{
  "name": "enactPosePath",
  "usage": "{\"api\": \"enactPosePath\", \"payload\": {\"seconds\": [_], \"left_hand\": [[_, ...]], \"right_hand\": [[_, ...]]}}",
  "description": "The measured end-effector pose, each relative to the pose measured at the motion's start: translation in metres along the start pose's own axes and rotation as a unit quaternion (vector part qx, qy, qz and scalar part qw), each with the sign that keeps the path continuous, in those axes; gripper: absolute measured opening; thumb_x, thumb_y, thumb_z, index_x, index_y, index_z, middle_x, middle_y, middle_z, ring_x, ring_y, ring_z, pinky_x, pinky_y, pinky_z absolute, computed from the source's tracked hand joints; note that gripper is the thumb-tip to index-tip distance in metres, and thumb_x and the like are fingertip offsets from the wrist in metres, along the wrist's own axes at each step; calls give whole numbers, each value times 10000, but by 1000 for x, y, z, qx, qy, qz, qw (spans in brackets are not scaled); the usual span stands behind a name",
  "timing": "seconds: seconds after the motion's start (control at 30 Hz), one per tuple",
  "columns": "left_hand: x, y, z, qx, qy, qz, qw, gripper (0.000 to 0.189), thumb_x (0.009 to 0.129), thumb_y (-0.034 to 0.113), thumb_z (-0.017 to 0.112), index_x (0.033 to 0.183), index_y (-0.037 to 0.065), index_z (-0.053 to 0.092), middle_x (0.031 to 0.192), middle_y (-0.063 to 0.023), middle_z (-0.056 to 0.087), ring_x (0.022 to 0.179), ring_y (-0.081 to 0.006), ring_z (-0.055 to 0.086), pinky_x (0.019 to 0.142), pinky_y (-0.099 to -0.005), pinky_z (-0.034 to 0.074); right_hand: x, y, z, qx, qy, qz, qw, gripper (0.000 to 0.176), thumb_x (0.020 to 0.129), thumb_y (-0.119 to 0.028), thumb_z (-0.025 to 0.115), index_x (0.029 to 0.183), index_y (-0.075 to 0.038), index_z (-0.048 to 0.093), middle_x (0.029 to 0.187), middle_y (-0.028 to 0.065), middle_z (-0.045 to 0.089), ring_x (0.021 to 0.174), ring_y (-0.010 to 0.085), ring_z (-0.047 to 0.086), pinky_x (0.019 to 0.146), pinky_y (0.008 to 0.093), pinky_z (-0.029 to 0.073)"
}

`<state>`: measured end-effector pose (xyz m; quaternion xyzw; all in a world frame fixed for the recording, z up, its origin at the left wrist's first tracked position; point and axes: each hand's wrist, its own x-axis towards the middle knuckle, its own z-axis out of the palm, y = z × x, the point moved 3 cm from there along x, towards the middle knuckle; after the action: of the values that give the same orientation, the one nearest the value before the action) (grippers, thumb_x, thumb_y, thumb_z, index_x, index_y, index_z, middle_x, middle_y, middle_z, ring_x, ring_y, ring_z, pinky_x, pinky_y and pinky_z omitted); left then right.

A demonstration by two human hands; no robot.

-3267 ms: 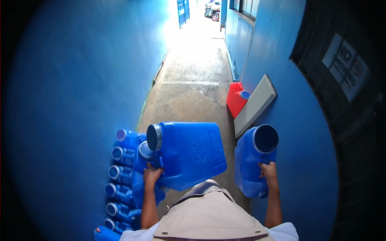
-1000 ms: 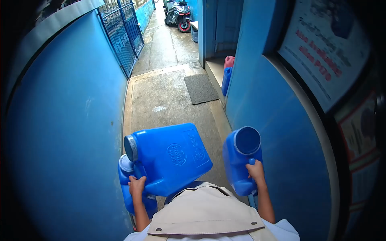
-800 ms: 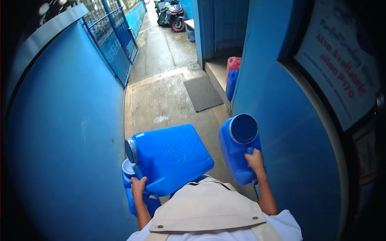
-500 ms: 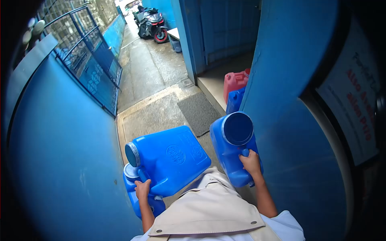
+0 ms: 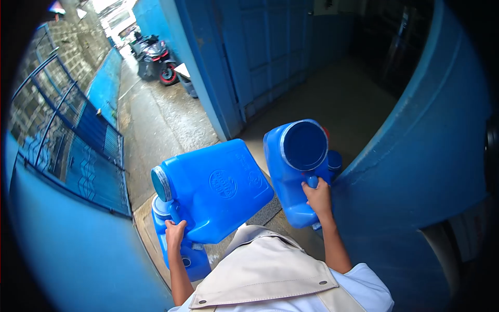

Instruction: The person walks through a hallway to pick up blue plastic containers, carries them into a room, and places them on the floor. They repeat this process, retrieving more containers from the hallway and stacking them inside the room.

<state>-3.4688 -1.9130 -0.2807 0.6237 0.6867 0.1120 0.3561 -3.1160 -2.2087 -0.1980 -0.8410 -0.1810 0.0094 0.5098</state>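
Two blue jugs hang side by side at my left. The larger-looking jug (image 5: pixel 223 192) lies tilted, its round cap facing left, and a second jug (image 5: pixel 195 265) shows partly beneath it. My left hand (image 5: pixel 175 231) is closed around the handle by their caps; whether it grips both handles is hard to tell. On the right, my right hand (image 5: pixel 318 196) grips the handle of another blue jug (image 5: pixel 283 171), whose wide dark-blue cap faces up toward me.
An open doorway with a blue door (image 5: pixel 270 57) is ahead right, with a blue wall (image 5: pixel 405 171) beside it. A metal gate (image 5: pixel 78 140) stands left. Up the wet alley is a parked motorcycle (image 5: pixel 156 57). Another blue cap (image 5: pixel 334 160) shows behind the right jug.
The view has moved forward and turned right toward the doorway. The jugs are still in my hands, and the containers inside the doorway are now mostly hidden behind the right jug.
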Motion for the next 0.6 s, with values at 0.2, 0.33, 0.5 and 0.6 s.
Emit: {"api": "enactPosePath", "payload": {"seconds": [0.2,0.33,0.5,0.6], "left_hand": [[126,207,83,-25,-178,111,977,538,635,290,593,1060,6,424,979,-166,522,917,-255,496,794,-366,393],[195,313,128,-81,-346,183,917,521,674,289,558,1097,15,427,1027,-164,514,960,-259,484,847,-394,369],[242,485,246,-91,-512,195,832,423,696,266,554,1043,36,478,978,-142,527,887,-235,518,799,-341,419],[194,585,311,-107,-556,235,790,413,708,234,551,1051,16,477,965,-152,537,855,-238,538,777,-327,442]], "right_hand": [[107,-16,15,84,120,106,984,236,738,-173,614,860,25,575,565,60,528,419,145,515,358,267,422],[106,-35,27,131,234,173,948,240,753,-101,601,961,15,568,538,16,482,382,92,443,356,236,384],[149,-40,21,178,347,227,892,246,771,-50,572,1013,-4,556,505,-15,425,363,62,381,358,216,351],[178,-27,-15,165,395,250,868,249,767,-41,572,1013,-8,559,489,-18,411,361,59,375,361,215,349]]}}
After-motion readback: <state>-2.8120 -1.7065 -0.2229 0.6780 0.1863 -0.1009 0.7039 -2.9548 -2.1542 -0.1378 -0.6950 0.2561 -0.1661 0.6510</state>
